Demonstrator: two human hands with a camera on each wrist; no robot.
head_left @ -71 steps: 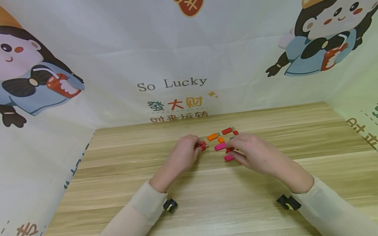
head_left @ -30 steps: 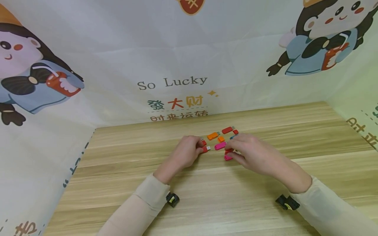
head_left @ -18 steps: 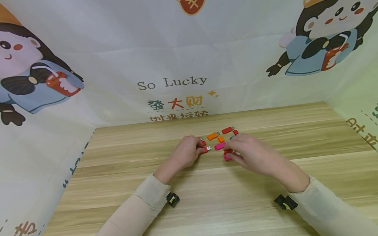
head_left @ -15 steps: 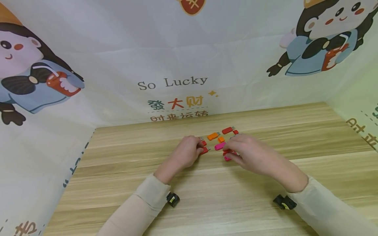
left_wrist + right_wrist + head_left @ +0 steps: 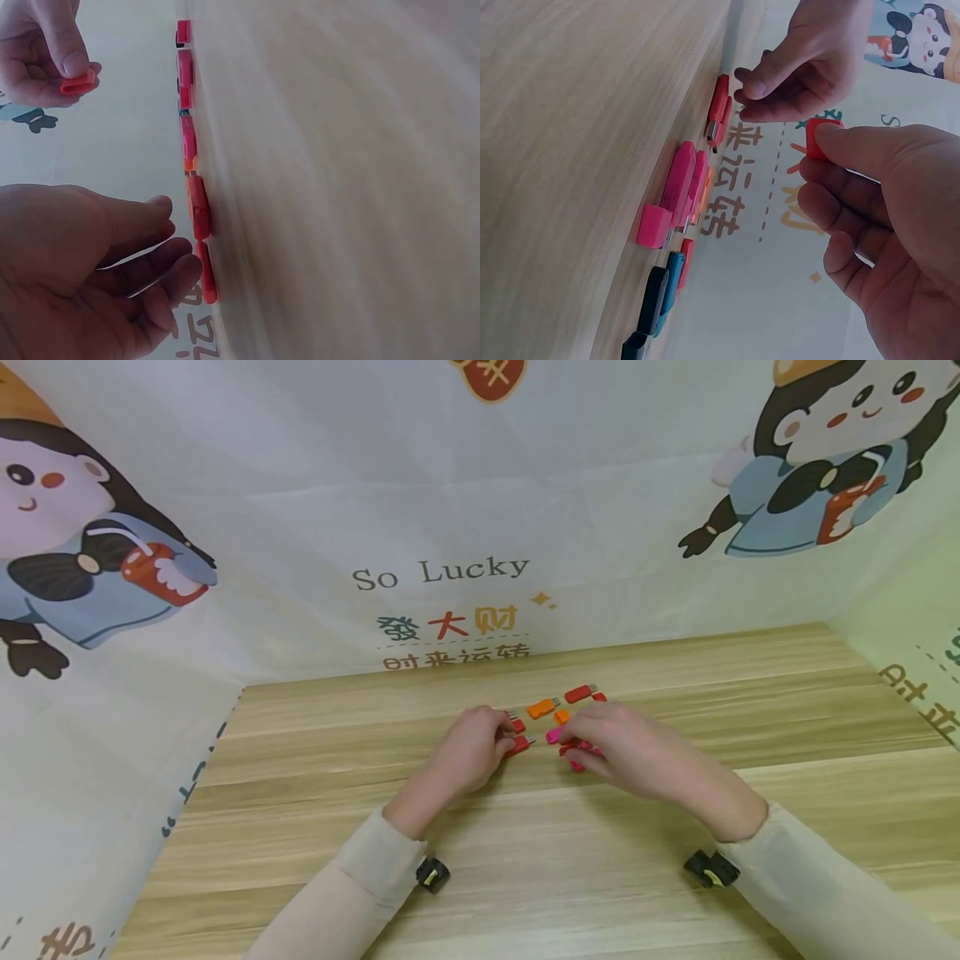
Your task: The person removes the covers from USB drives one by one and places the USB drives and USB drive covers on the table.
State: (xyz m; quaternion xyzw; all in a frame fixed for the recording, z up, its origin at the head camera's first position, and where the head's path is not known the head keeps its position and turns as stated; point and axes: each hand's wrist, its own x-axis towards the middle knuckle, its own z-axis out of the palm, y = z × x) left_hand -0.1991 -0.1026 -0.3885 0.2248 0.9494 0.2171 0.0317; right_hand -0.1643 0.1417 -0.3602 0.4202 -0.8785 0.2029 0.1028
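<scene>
My right hand pinches a small red USB stick cap between thumb and forefinger, raised above the table; its hollow end shows in the left wrist view. To the left, my left hand has loosely bent fingers with nothing between them. Its fingertips are right beside a red USB stick, which lies on the table with its metal plug pointing right. Another red stick lies just behind that one, partly covered by the left fingers. Two pink USB sticks lie under and beside the right hand.
Behind the hands lie an orange USB stick, an orange cap, a red stick and another red cap. A pink cap, a teal stick and dark pieces appear in the right wrist view. A printed cloth backdrop borders the wooden table.
The right hand has shifted left with the red cap, now covering more of the pink stick. The left fingers have released the red USB stick, which has come slightly nearer.
</scene>
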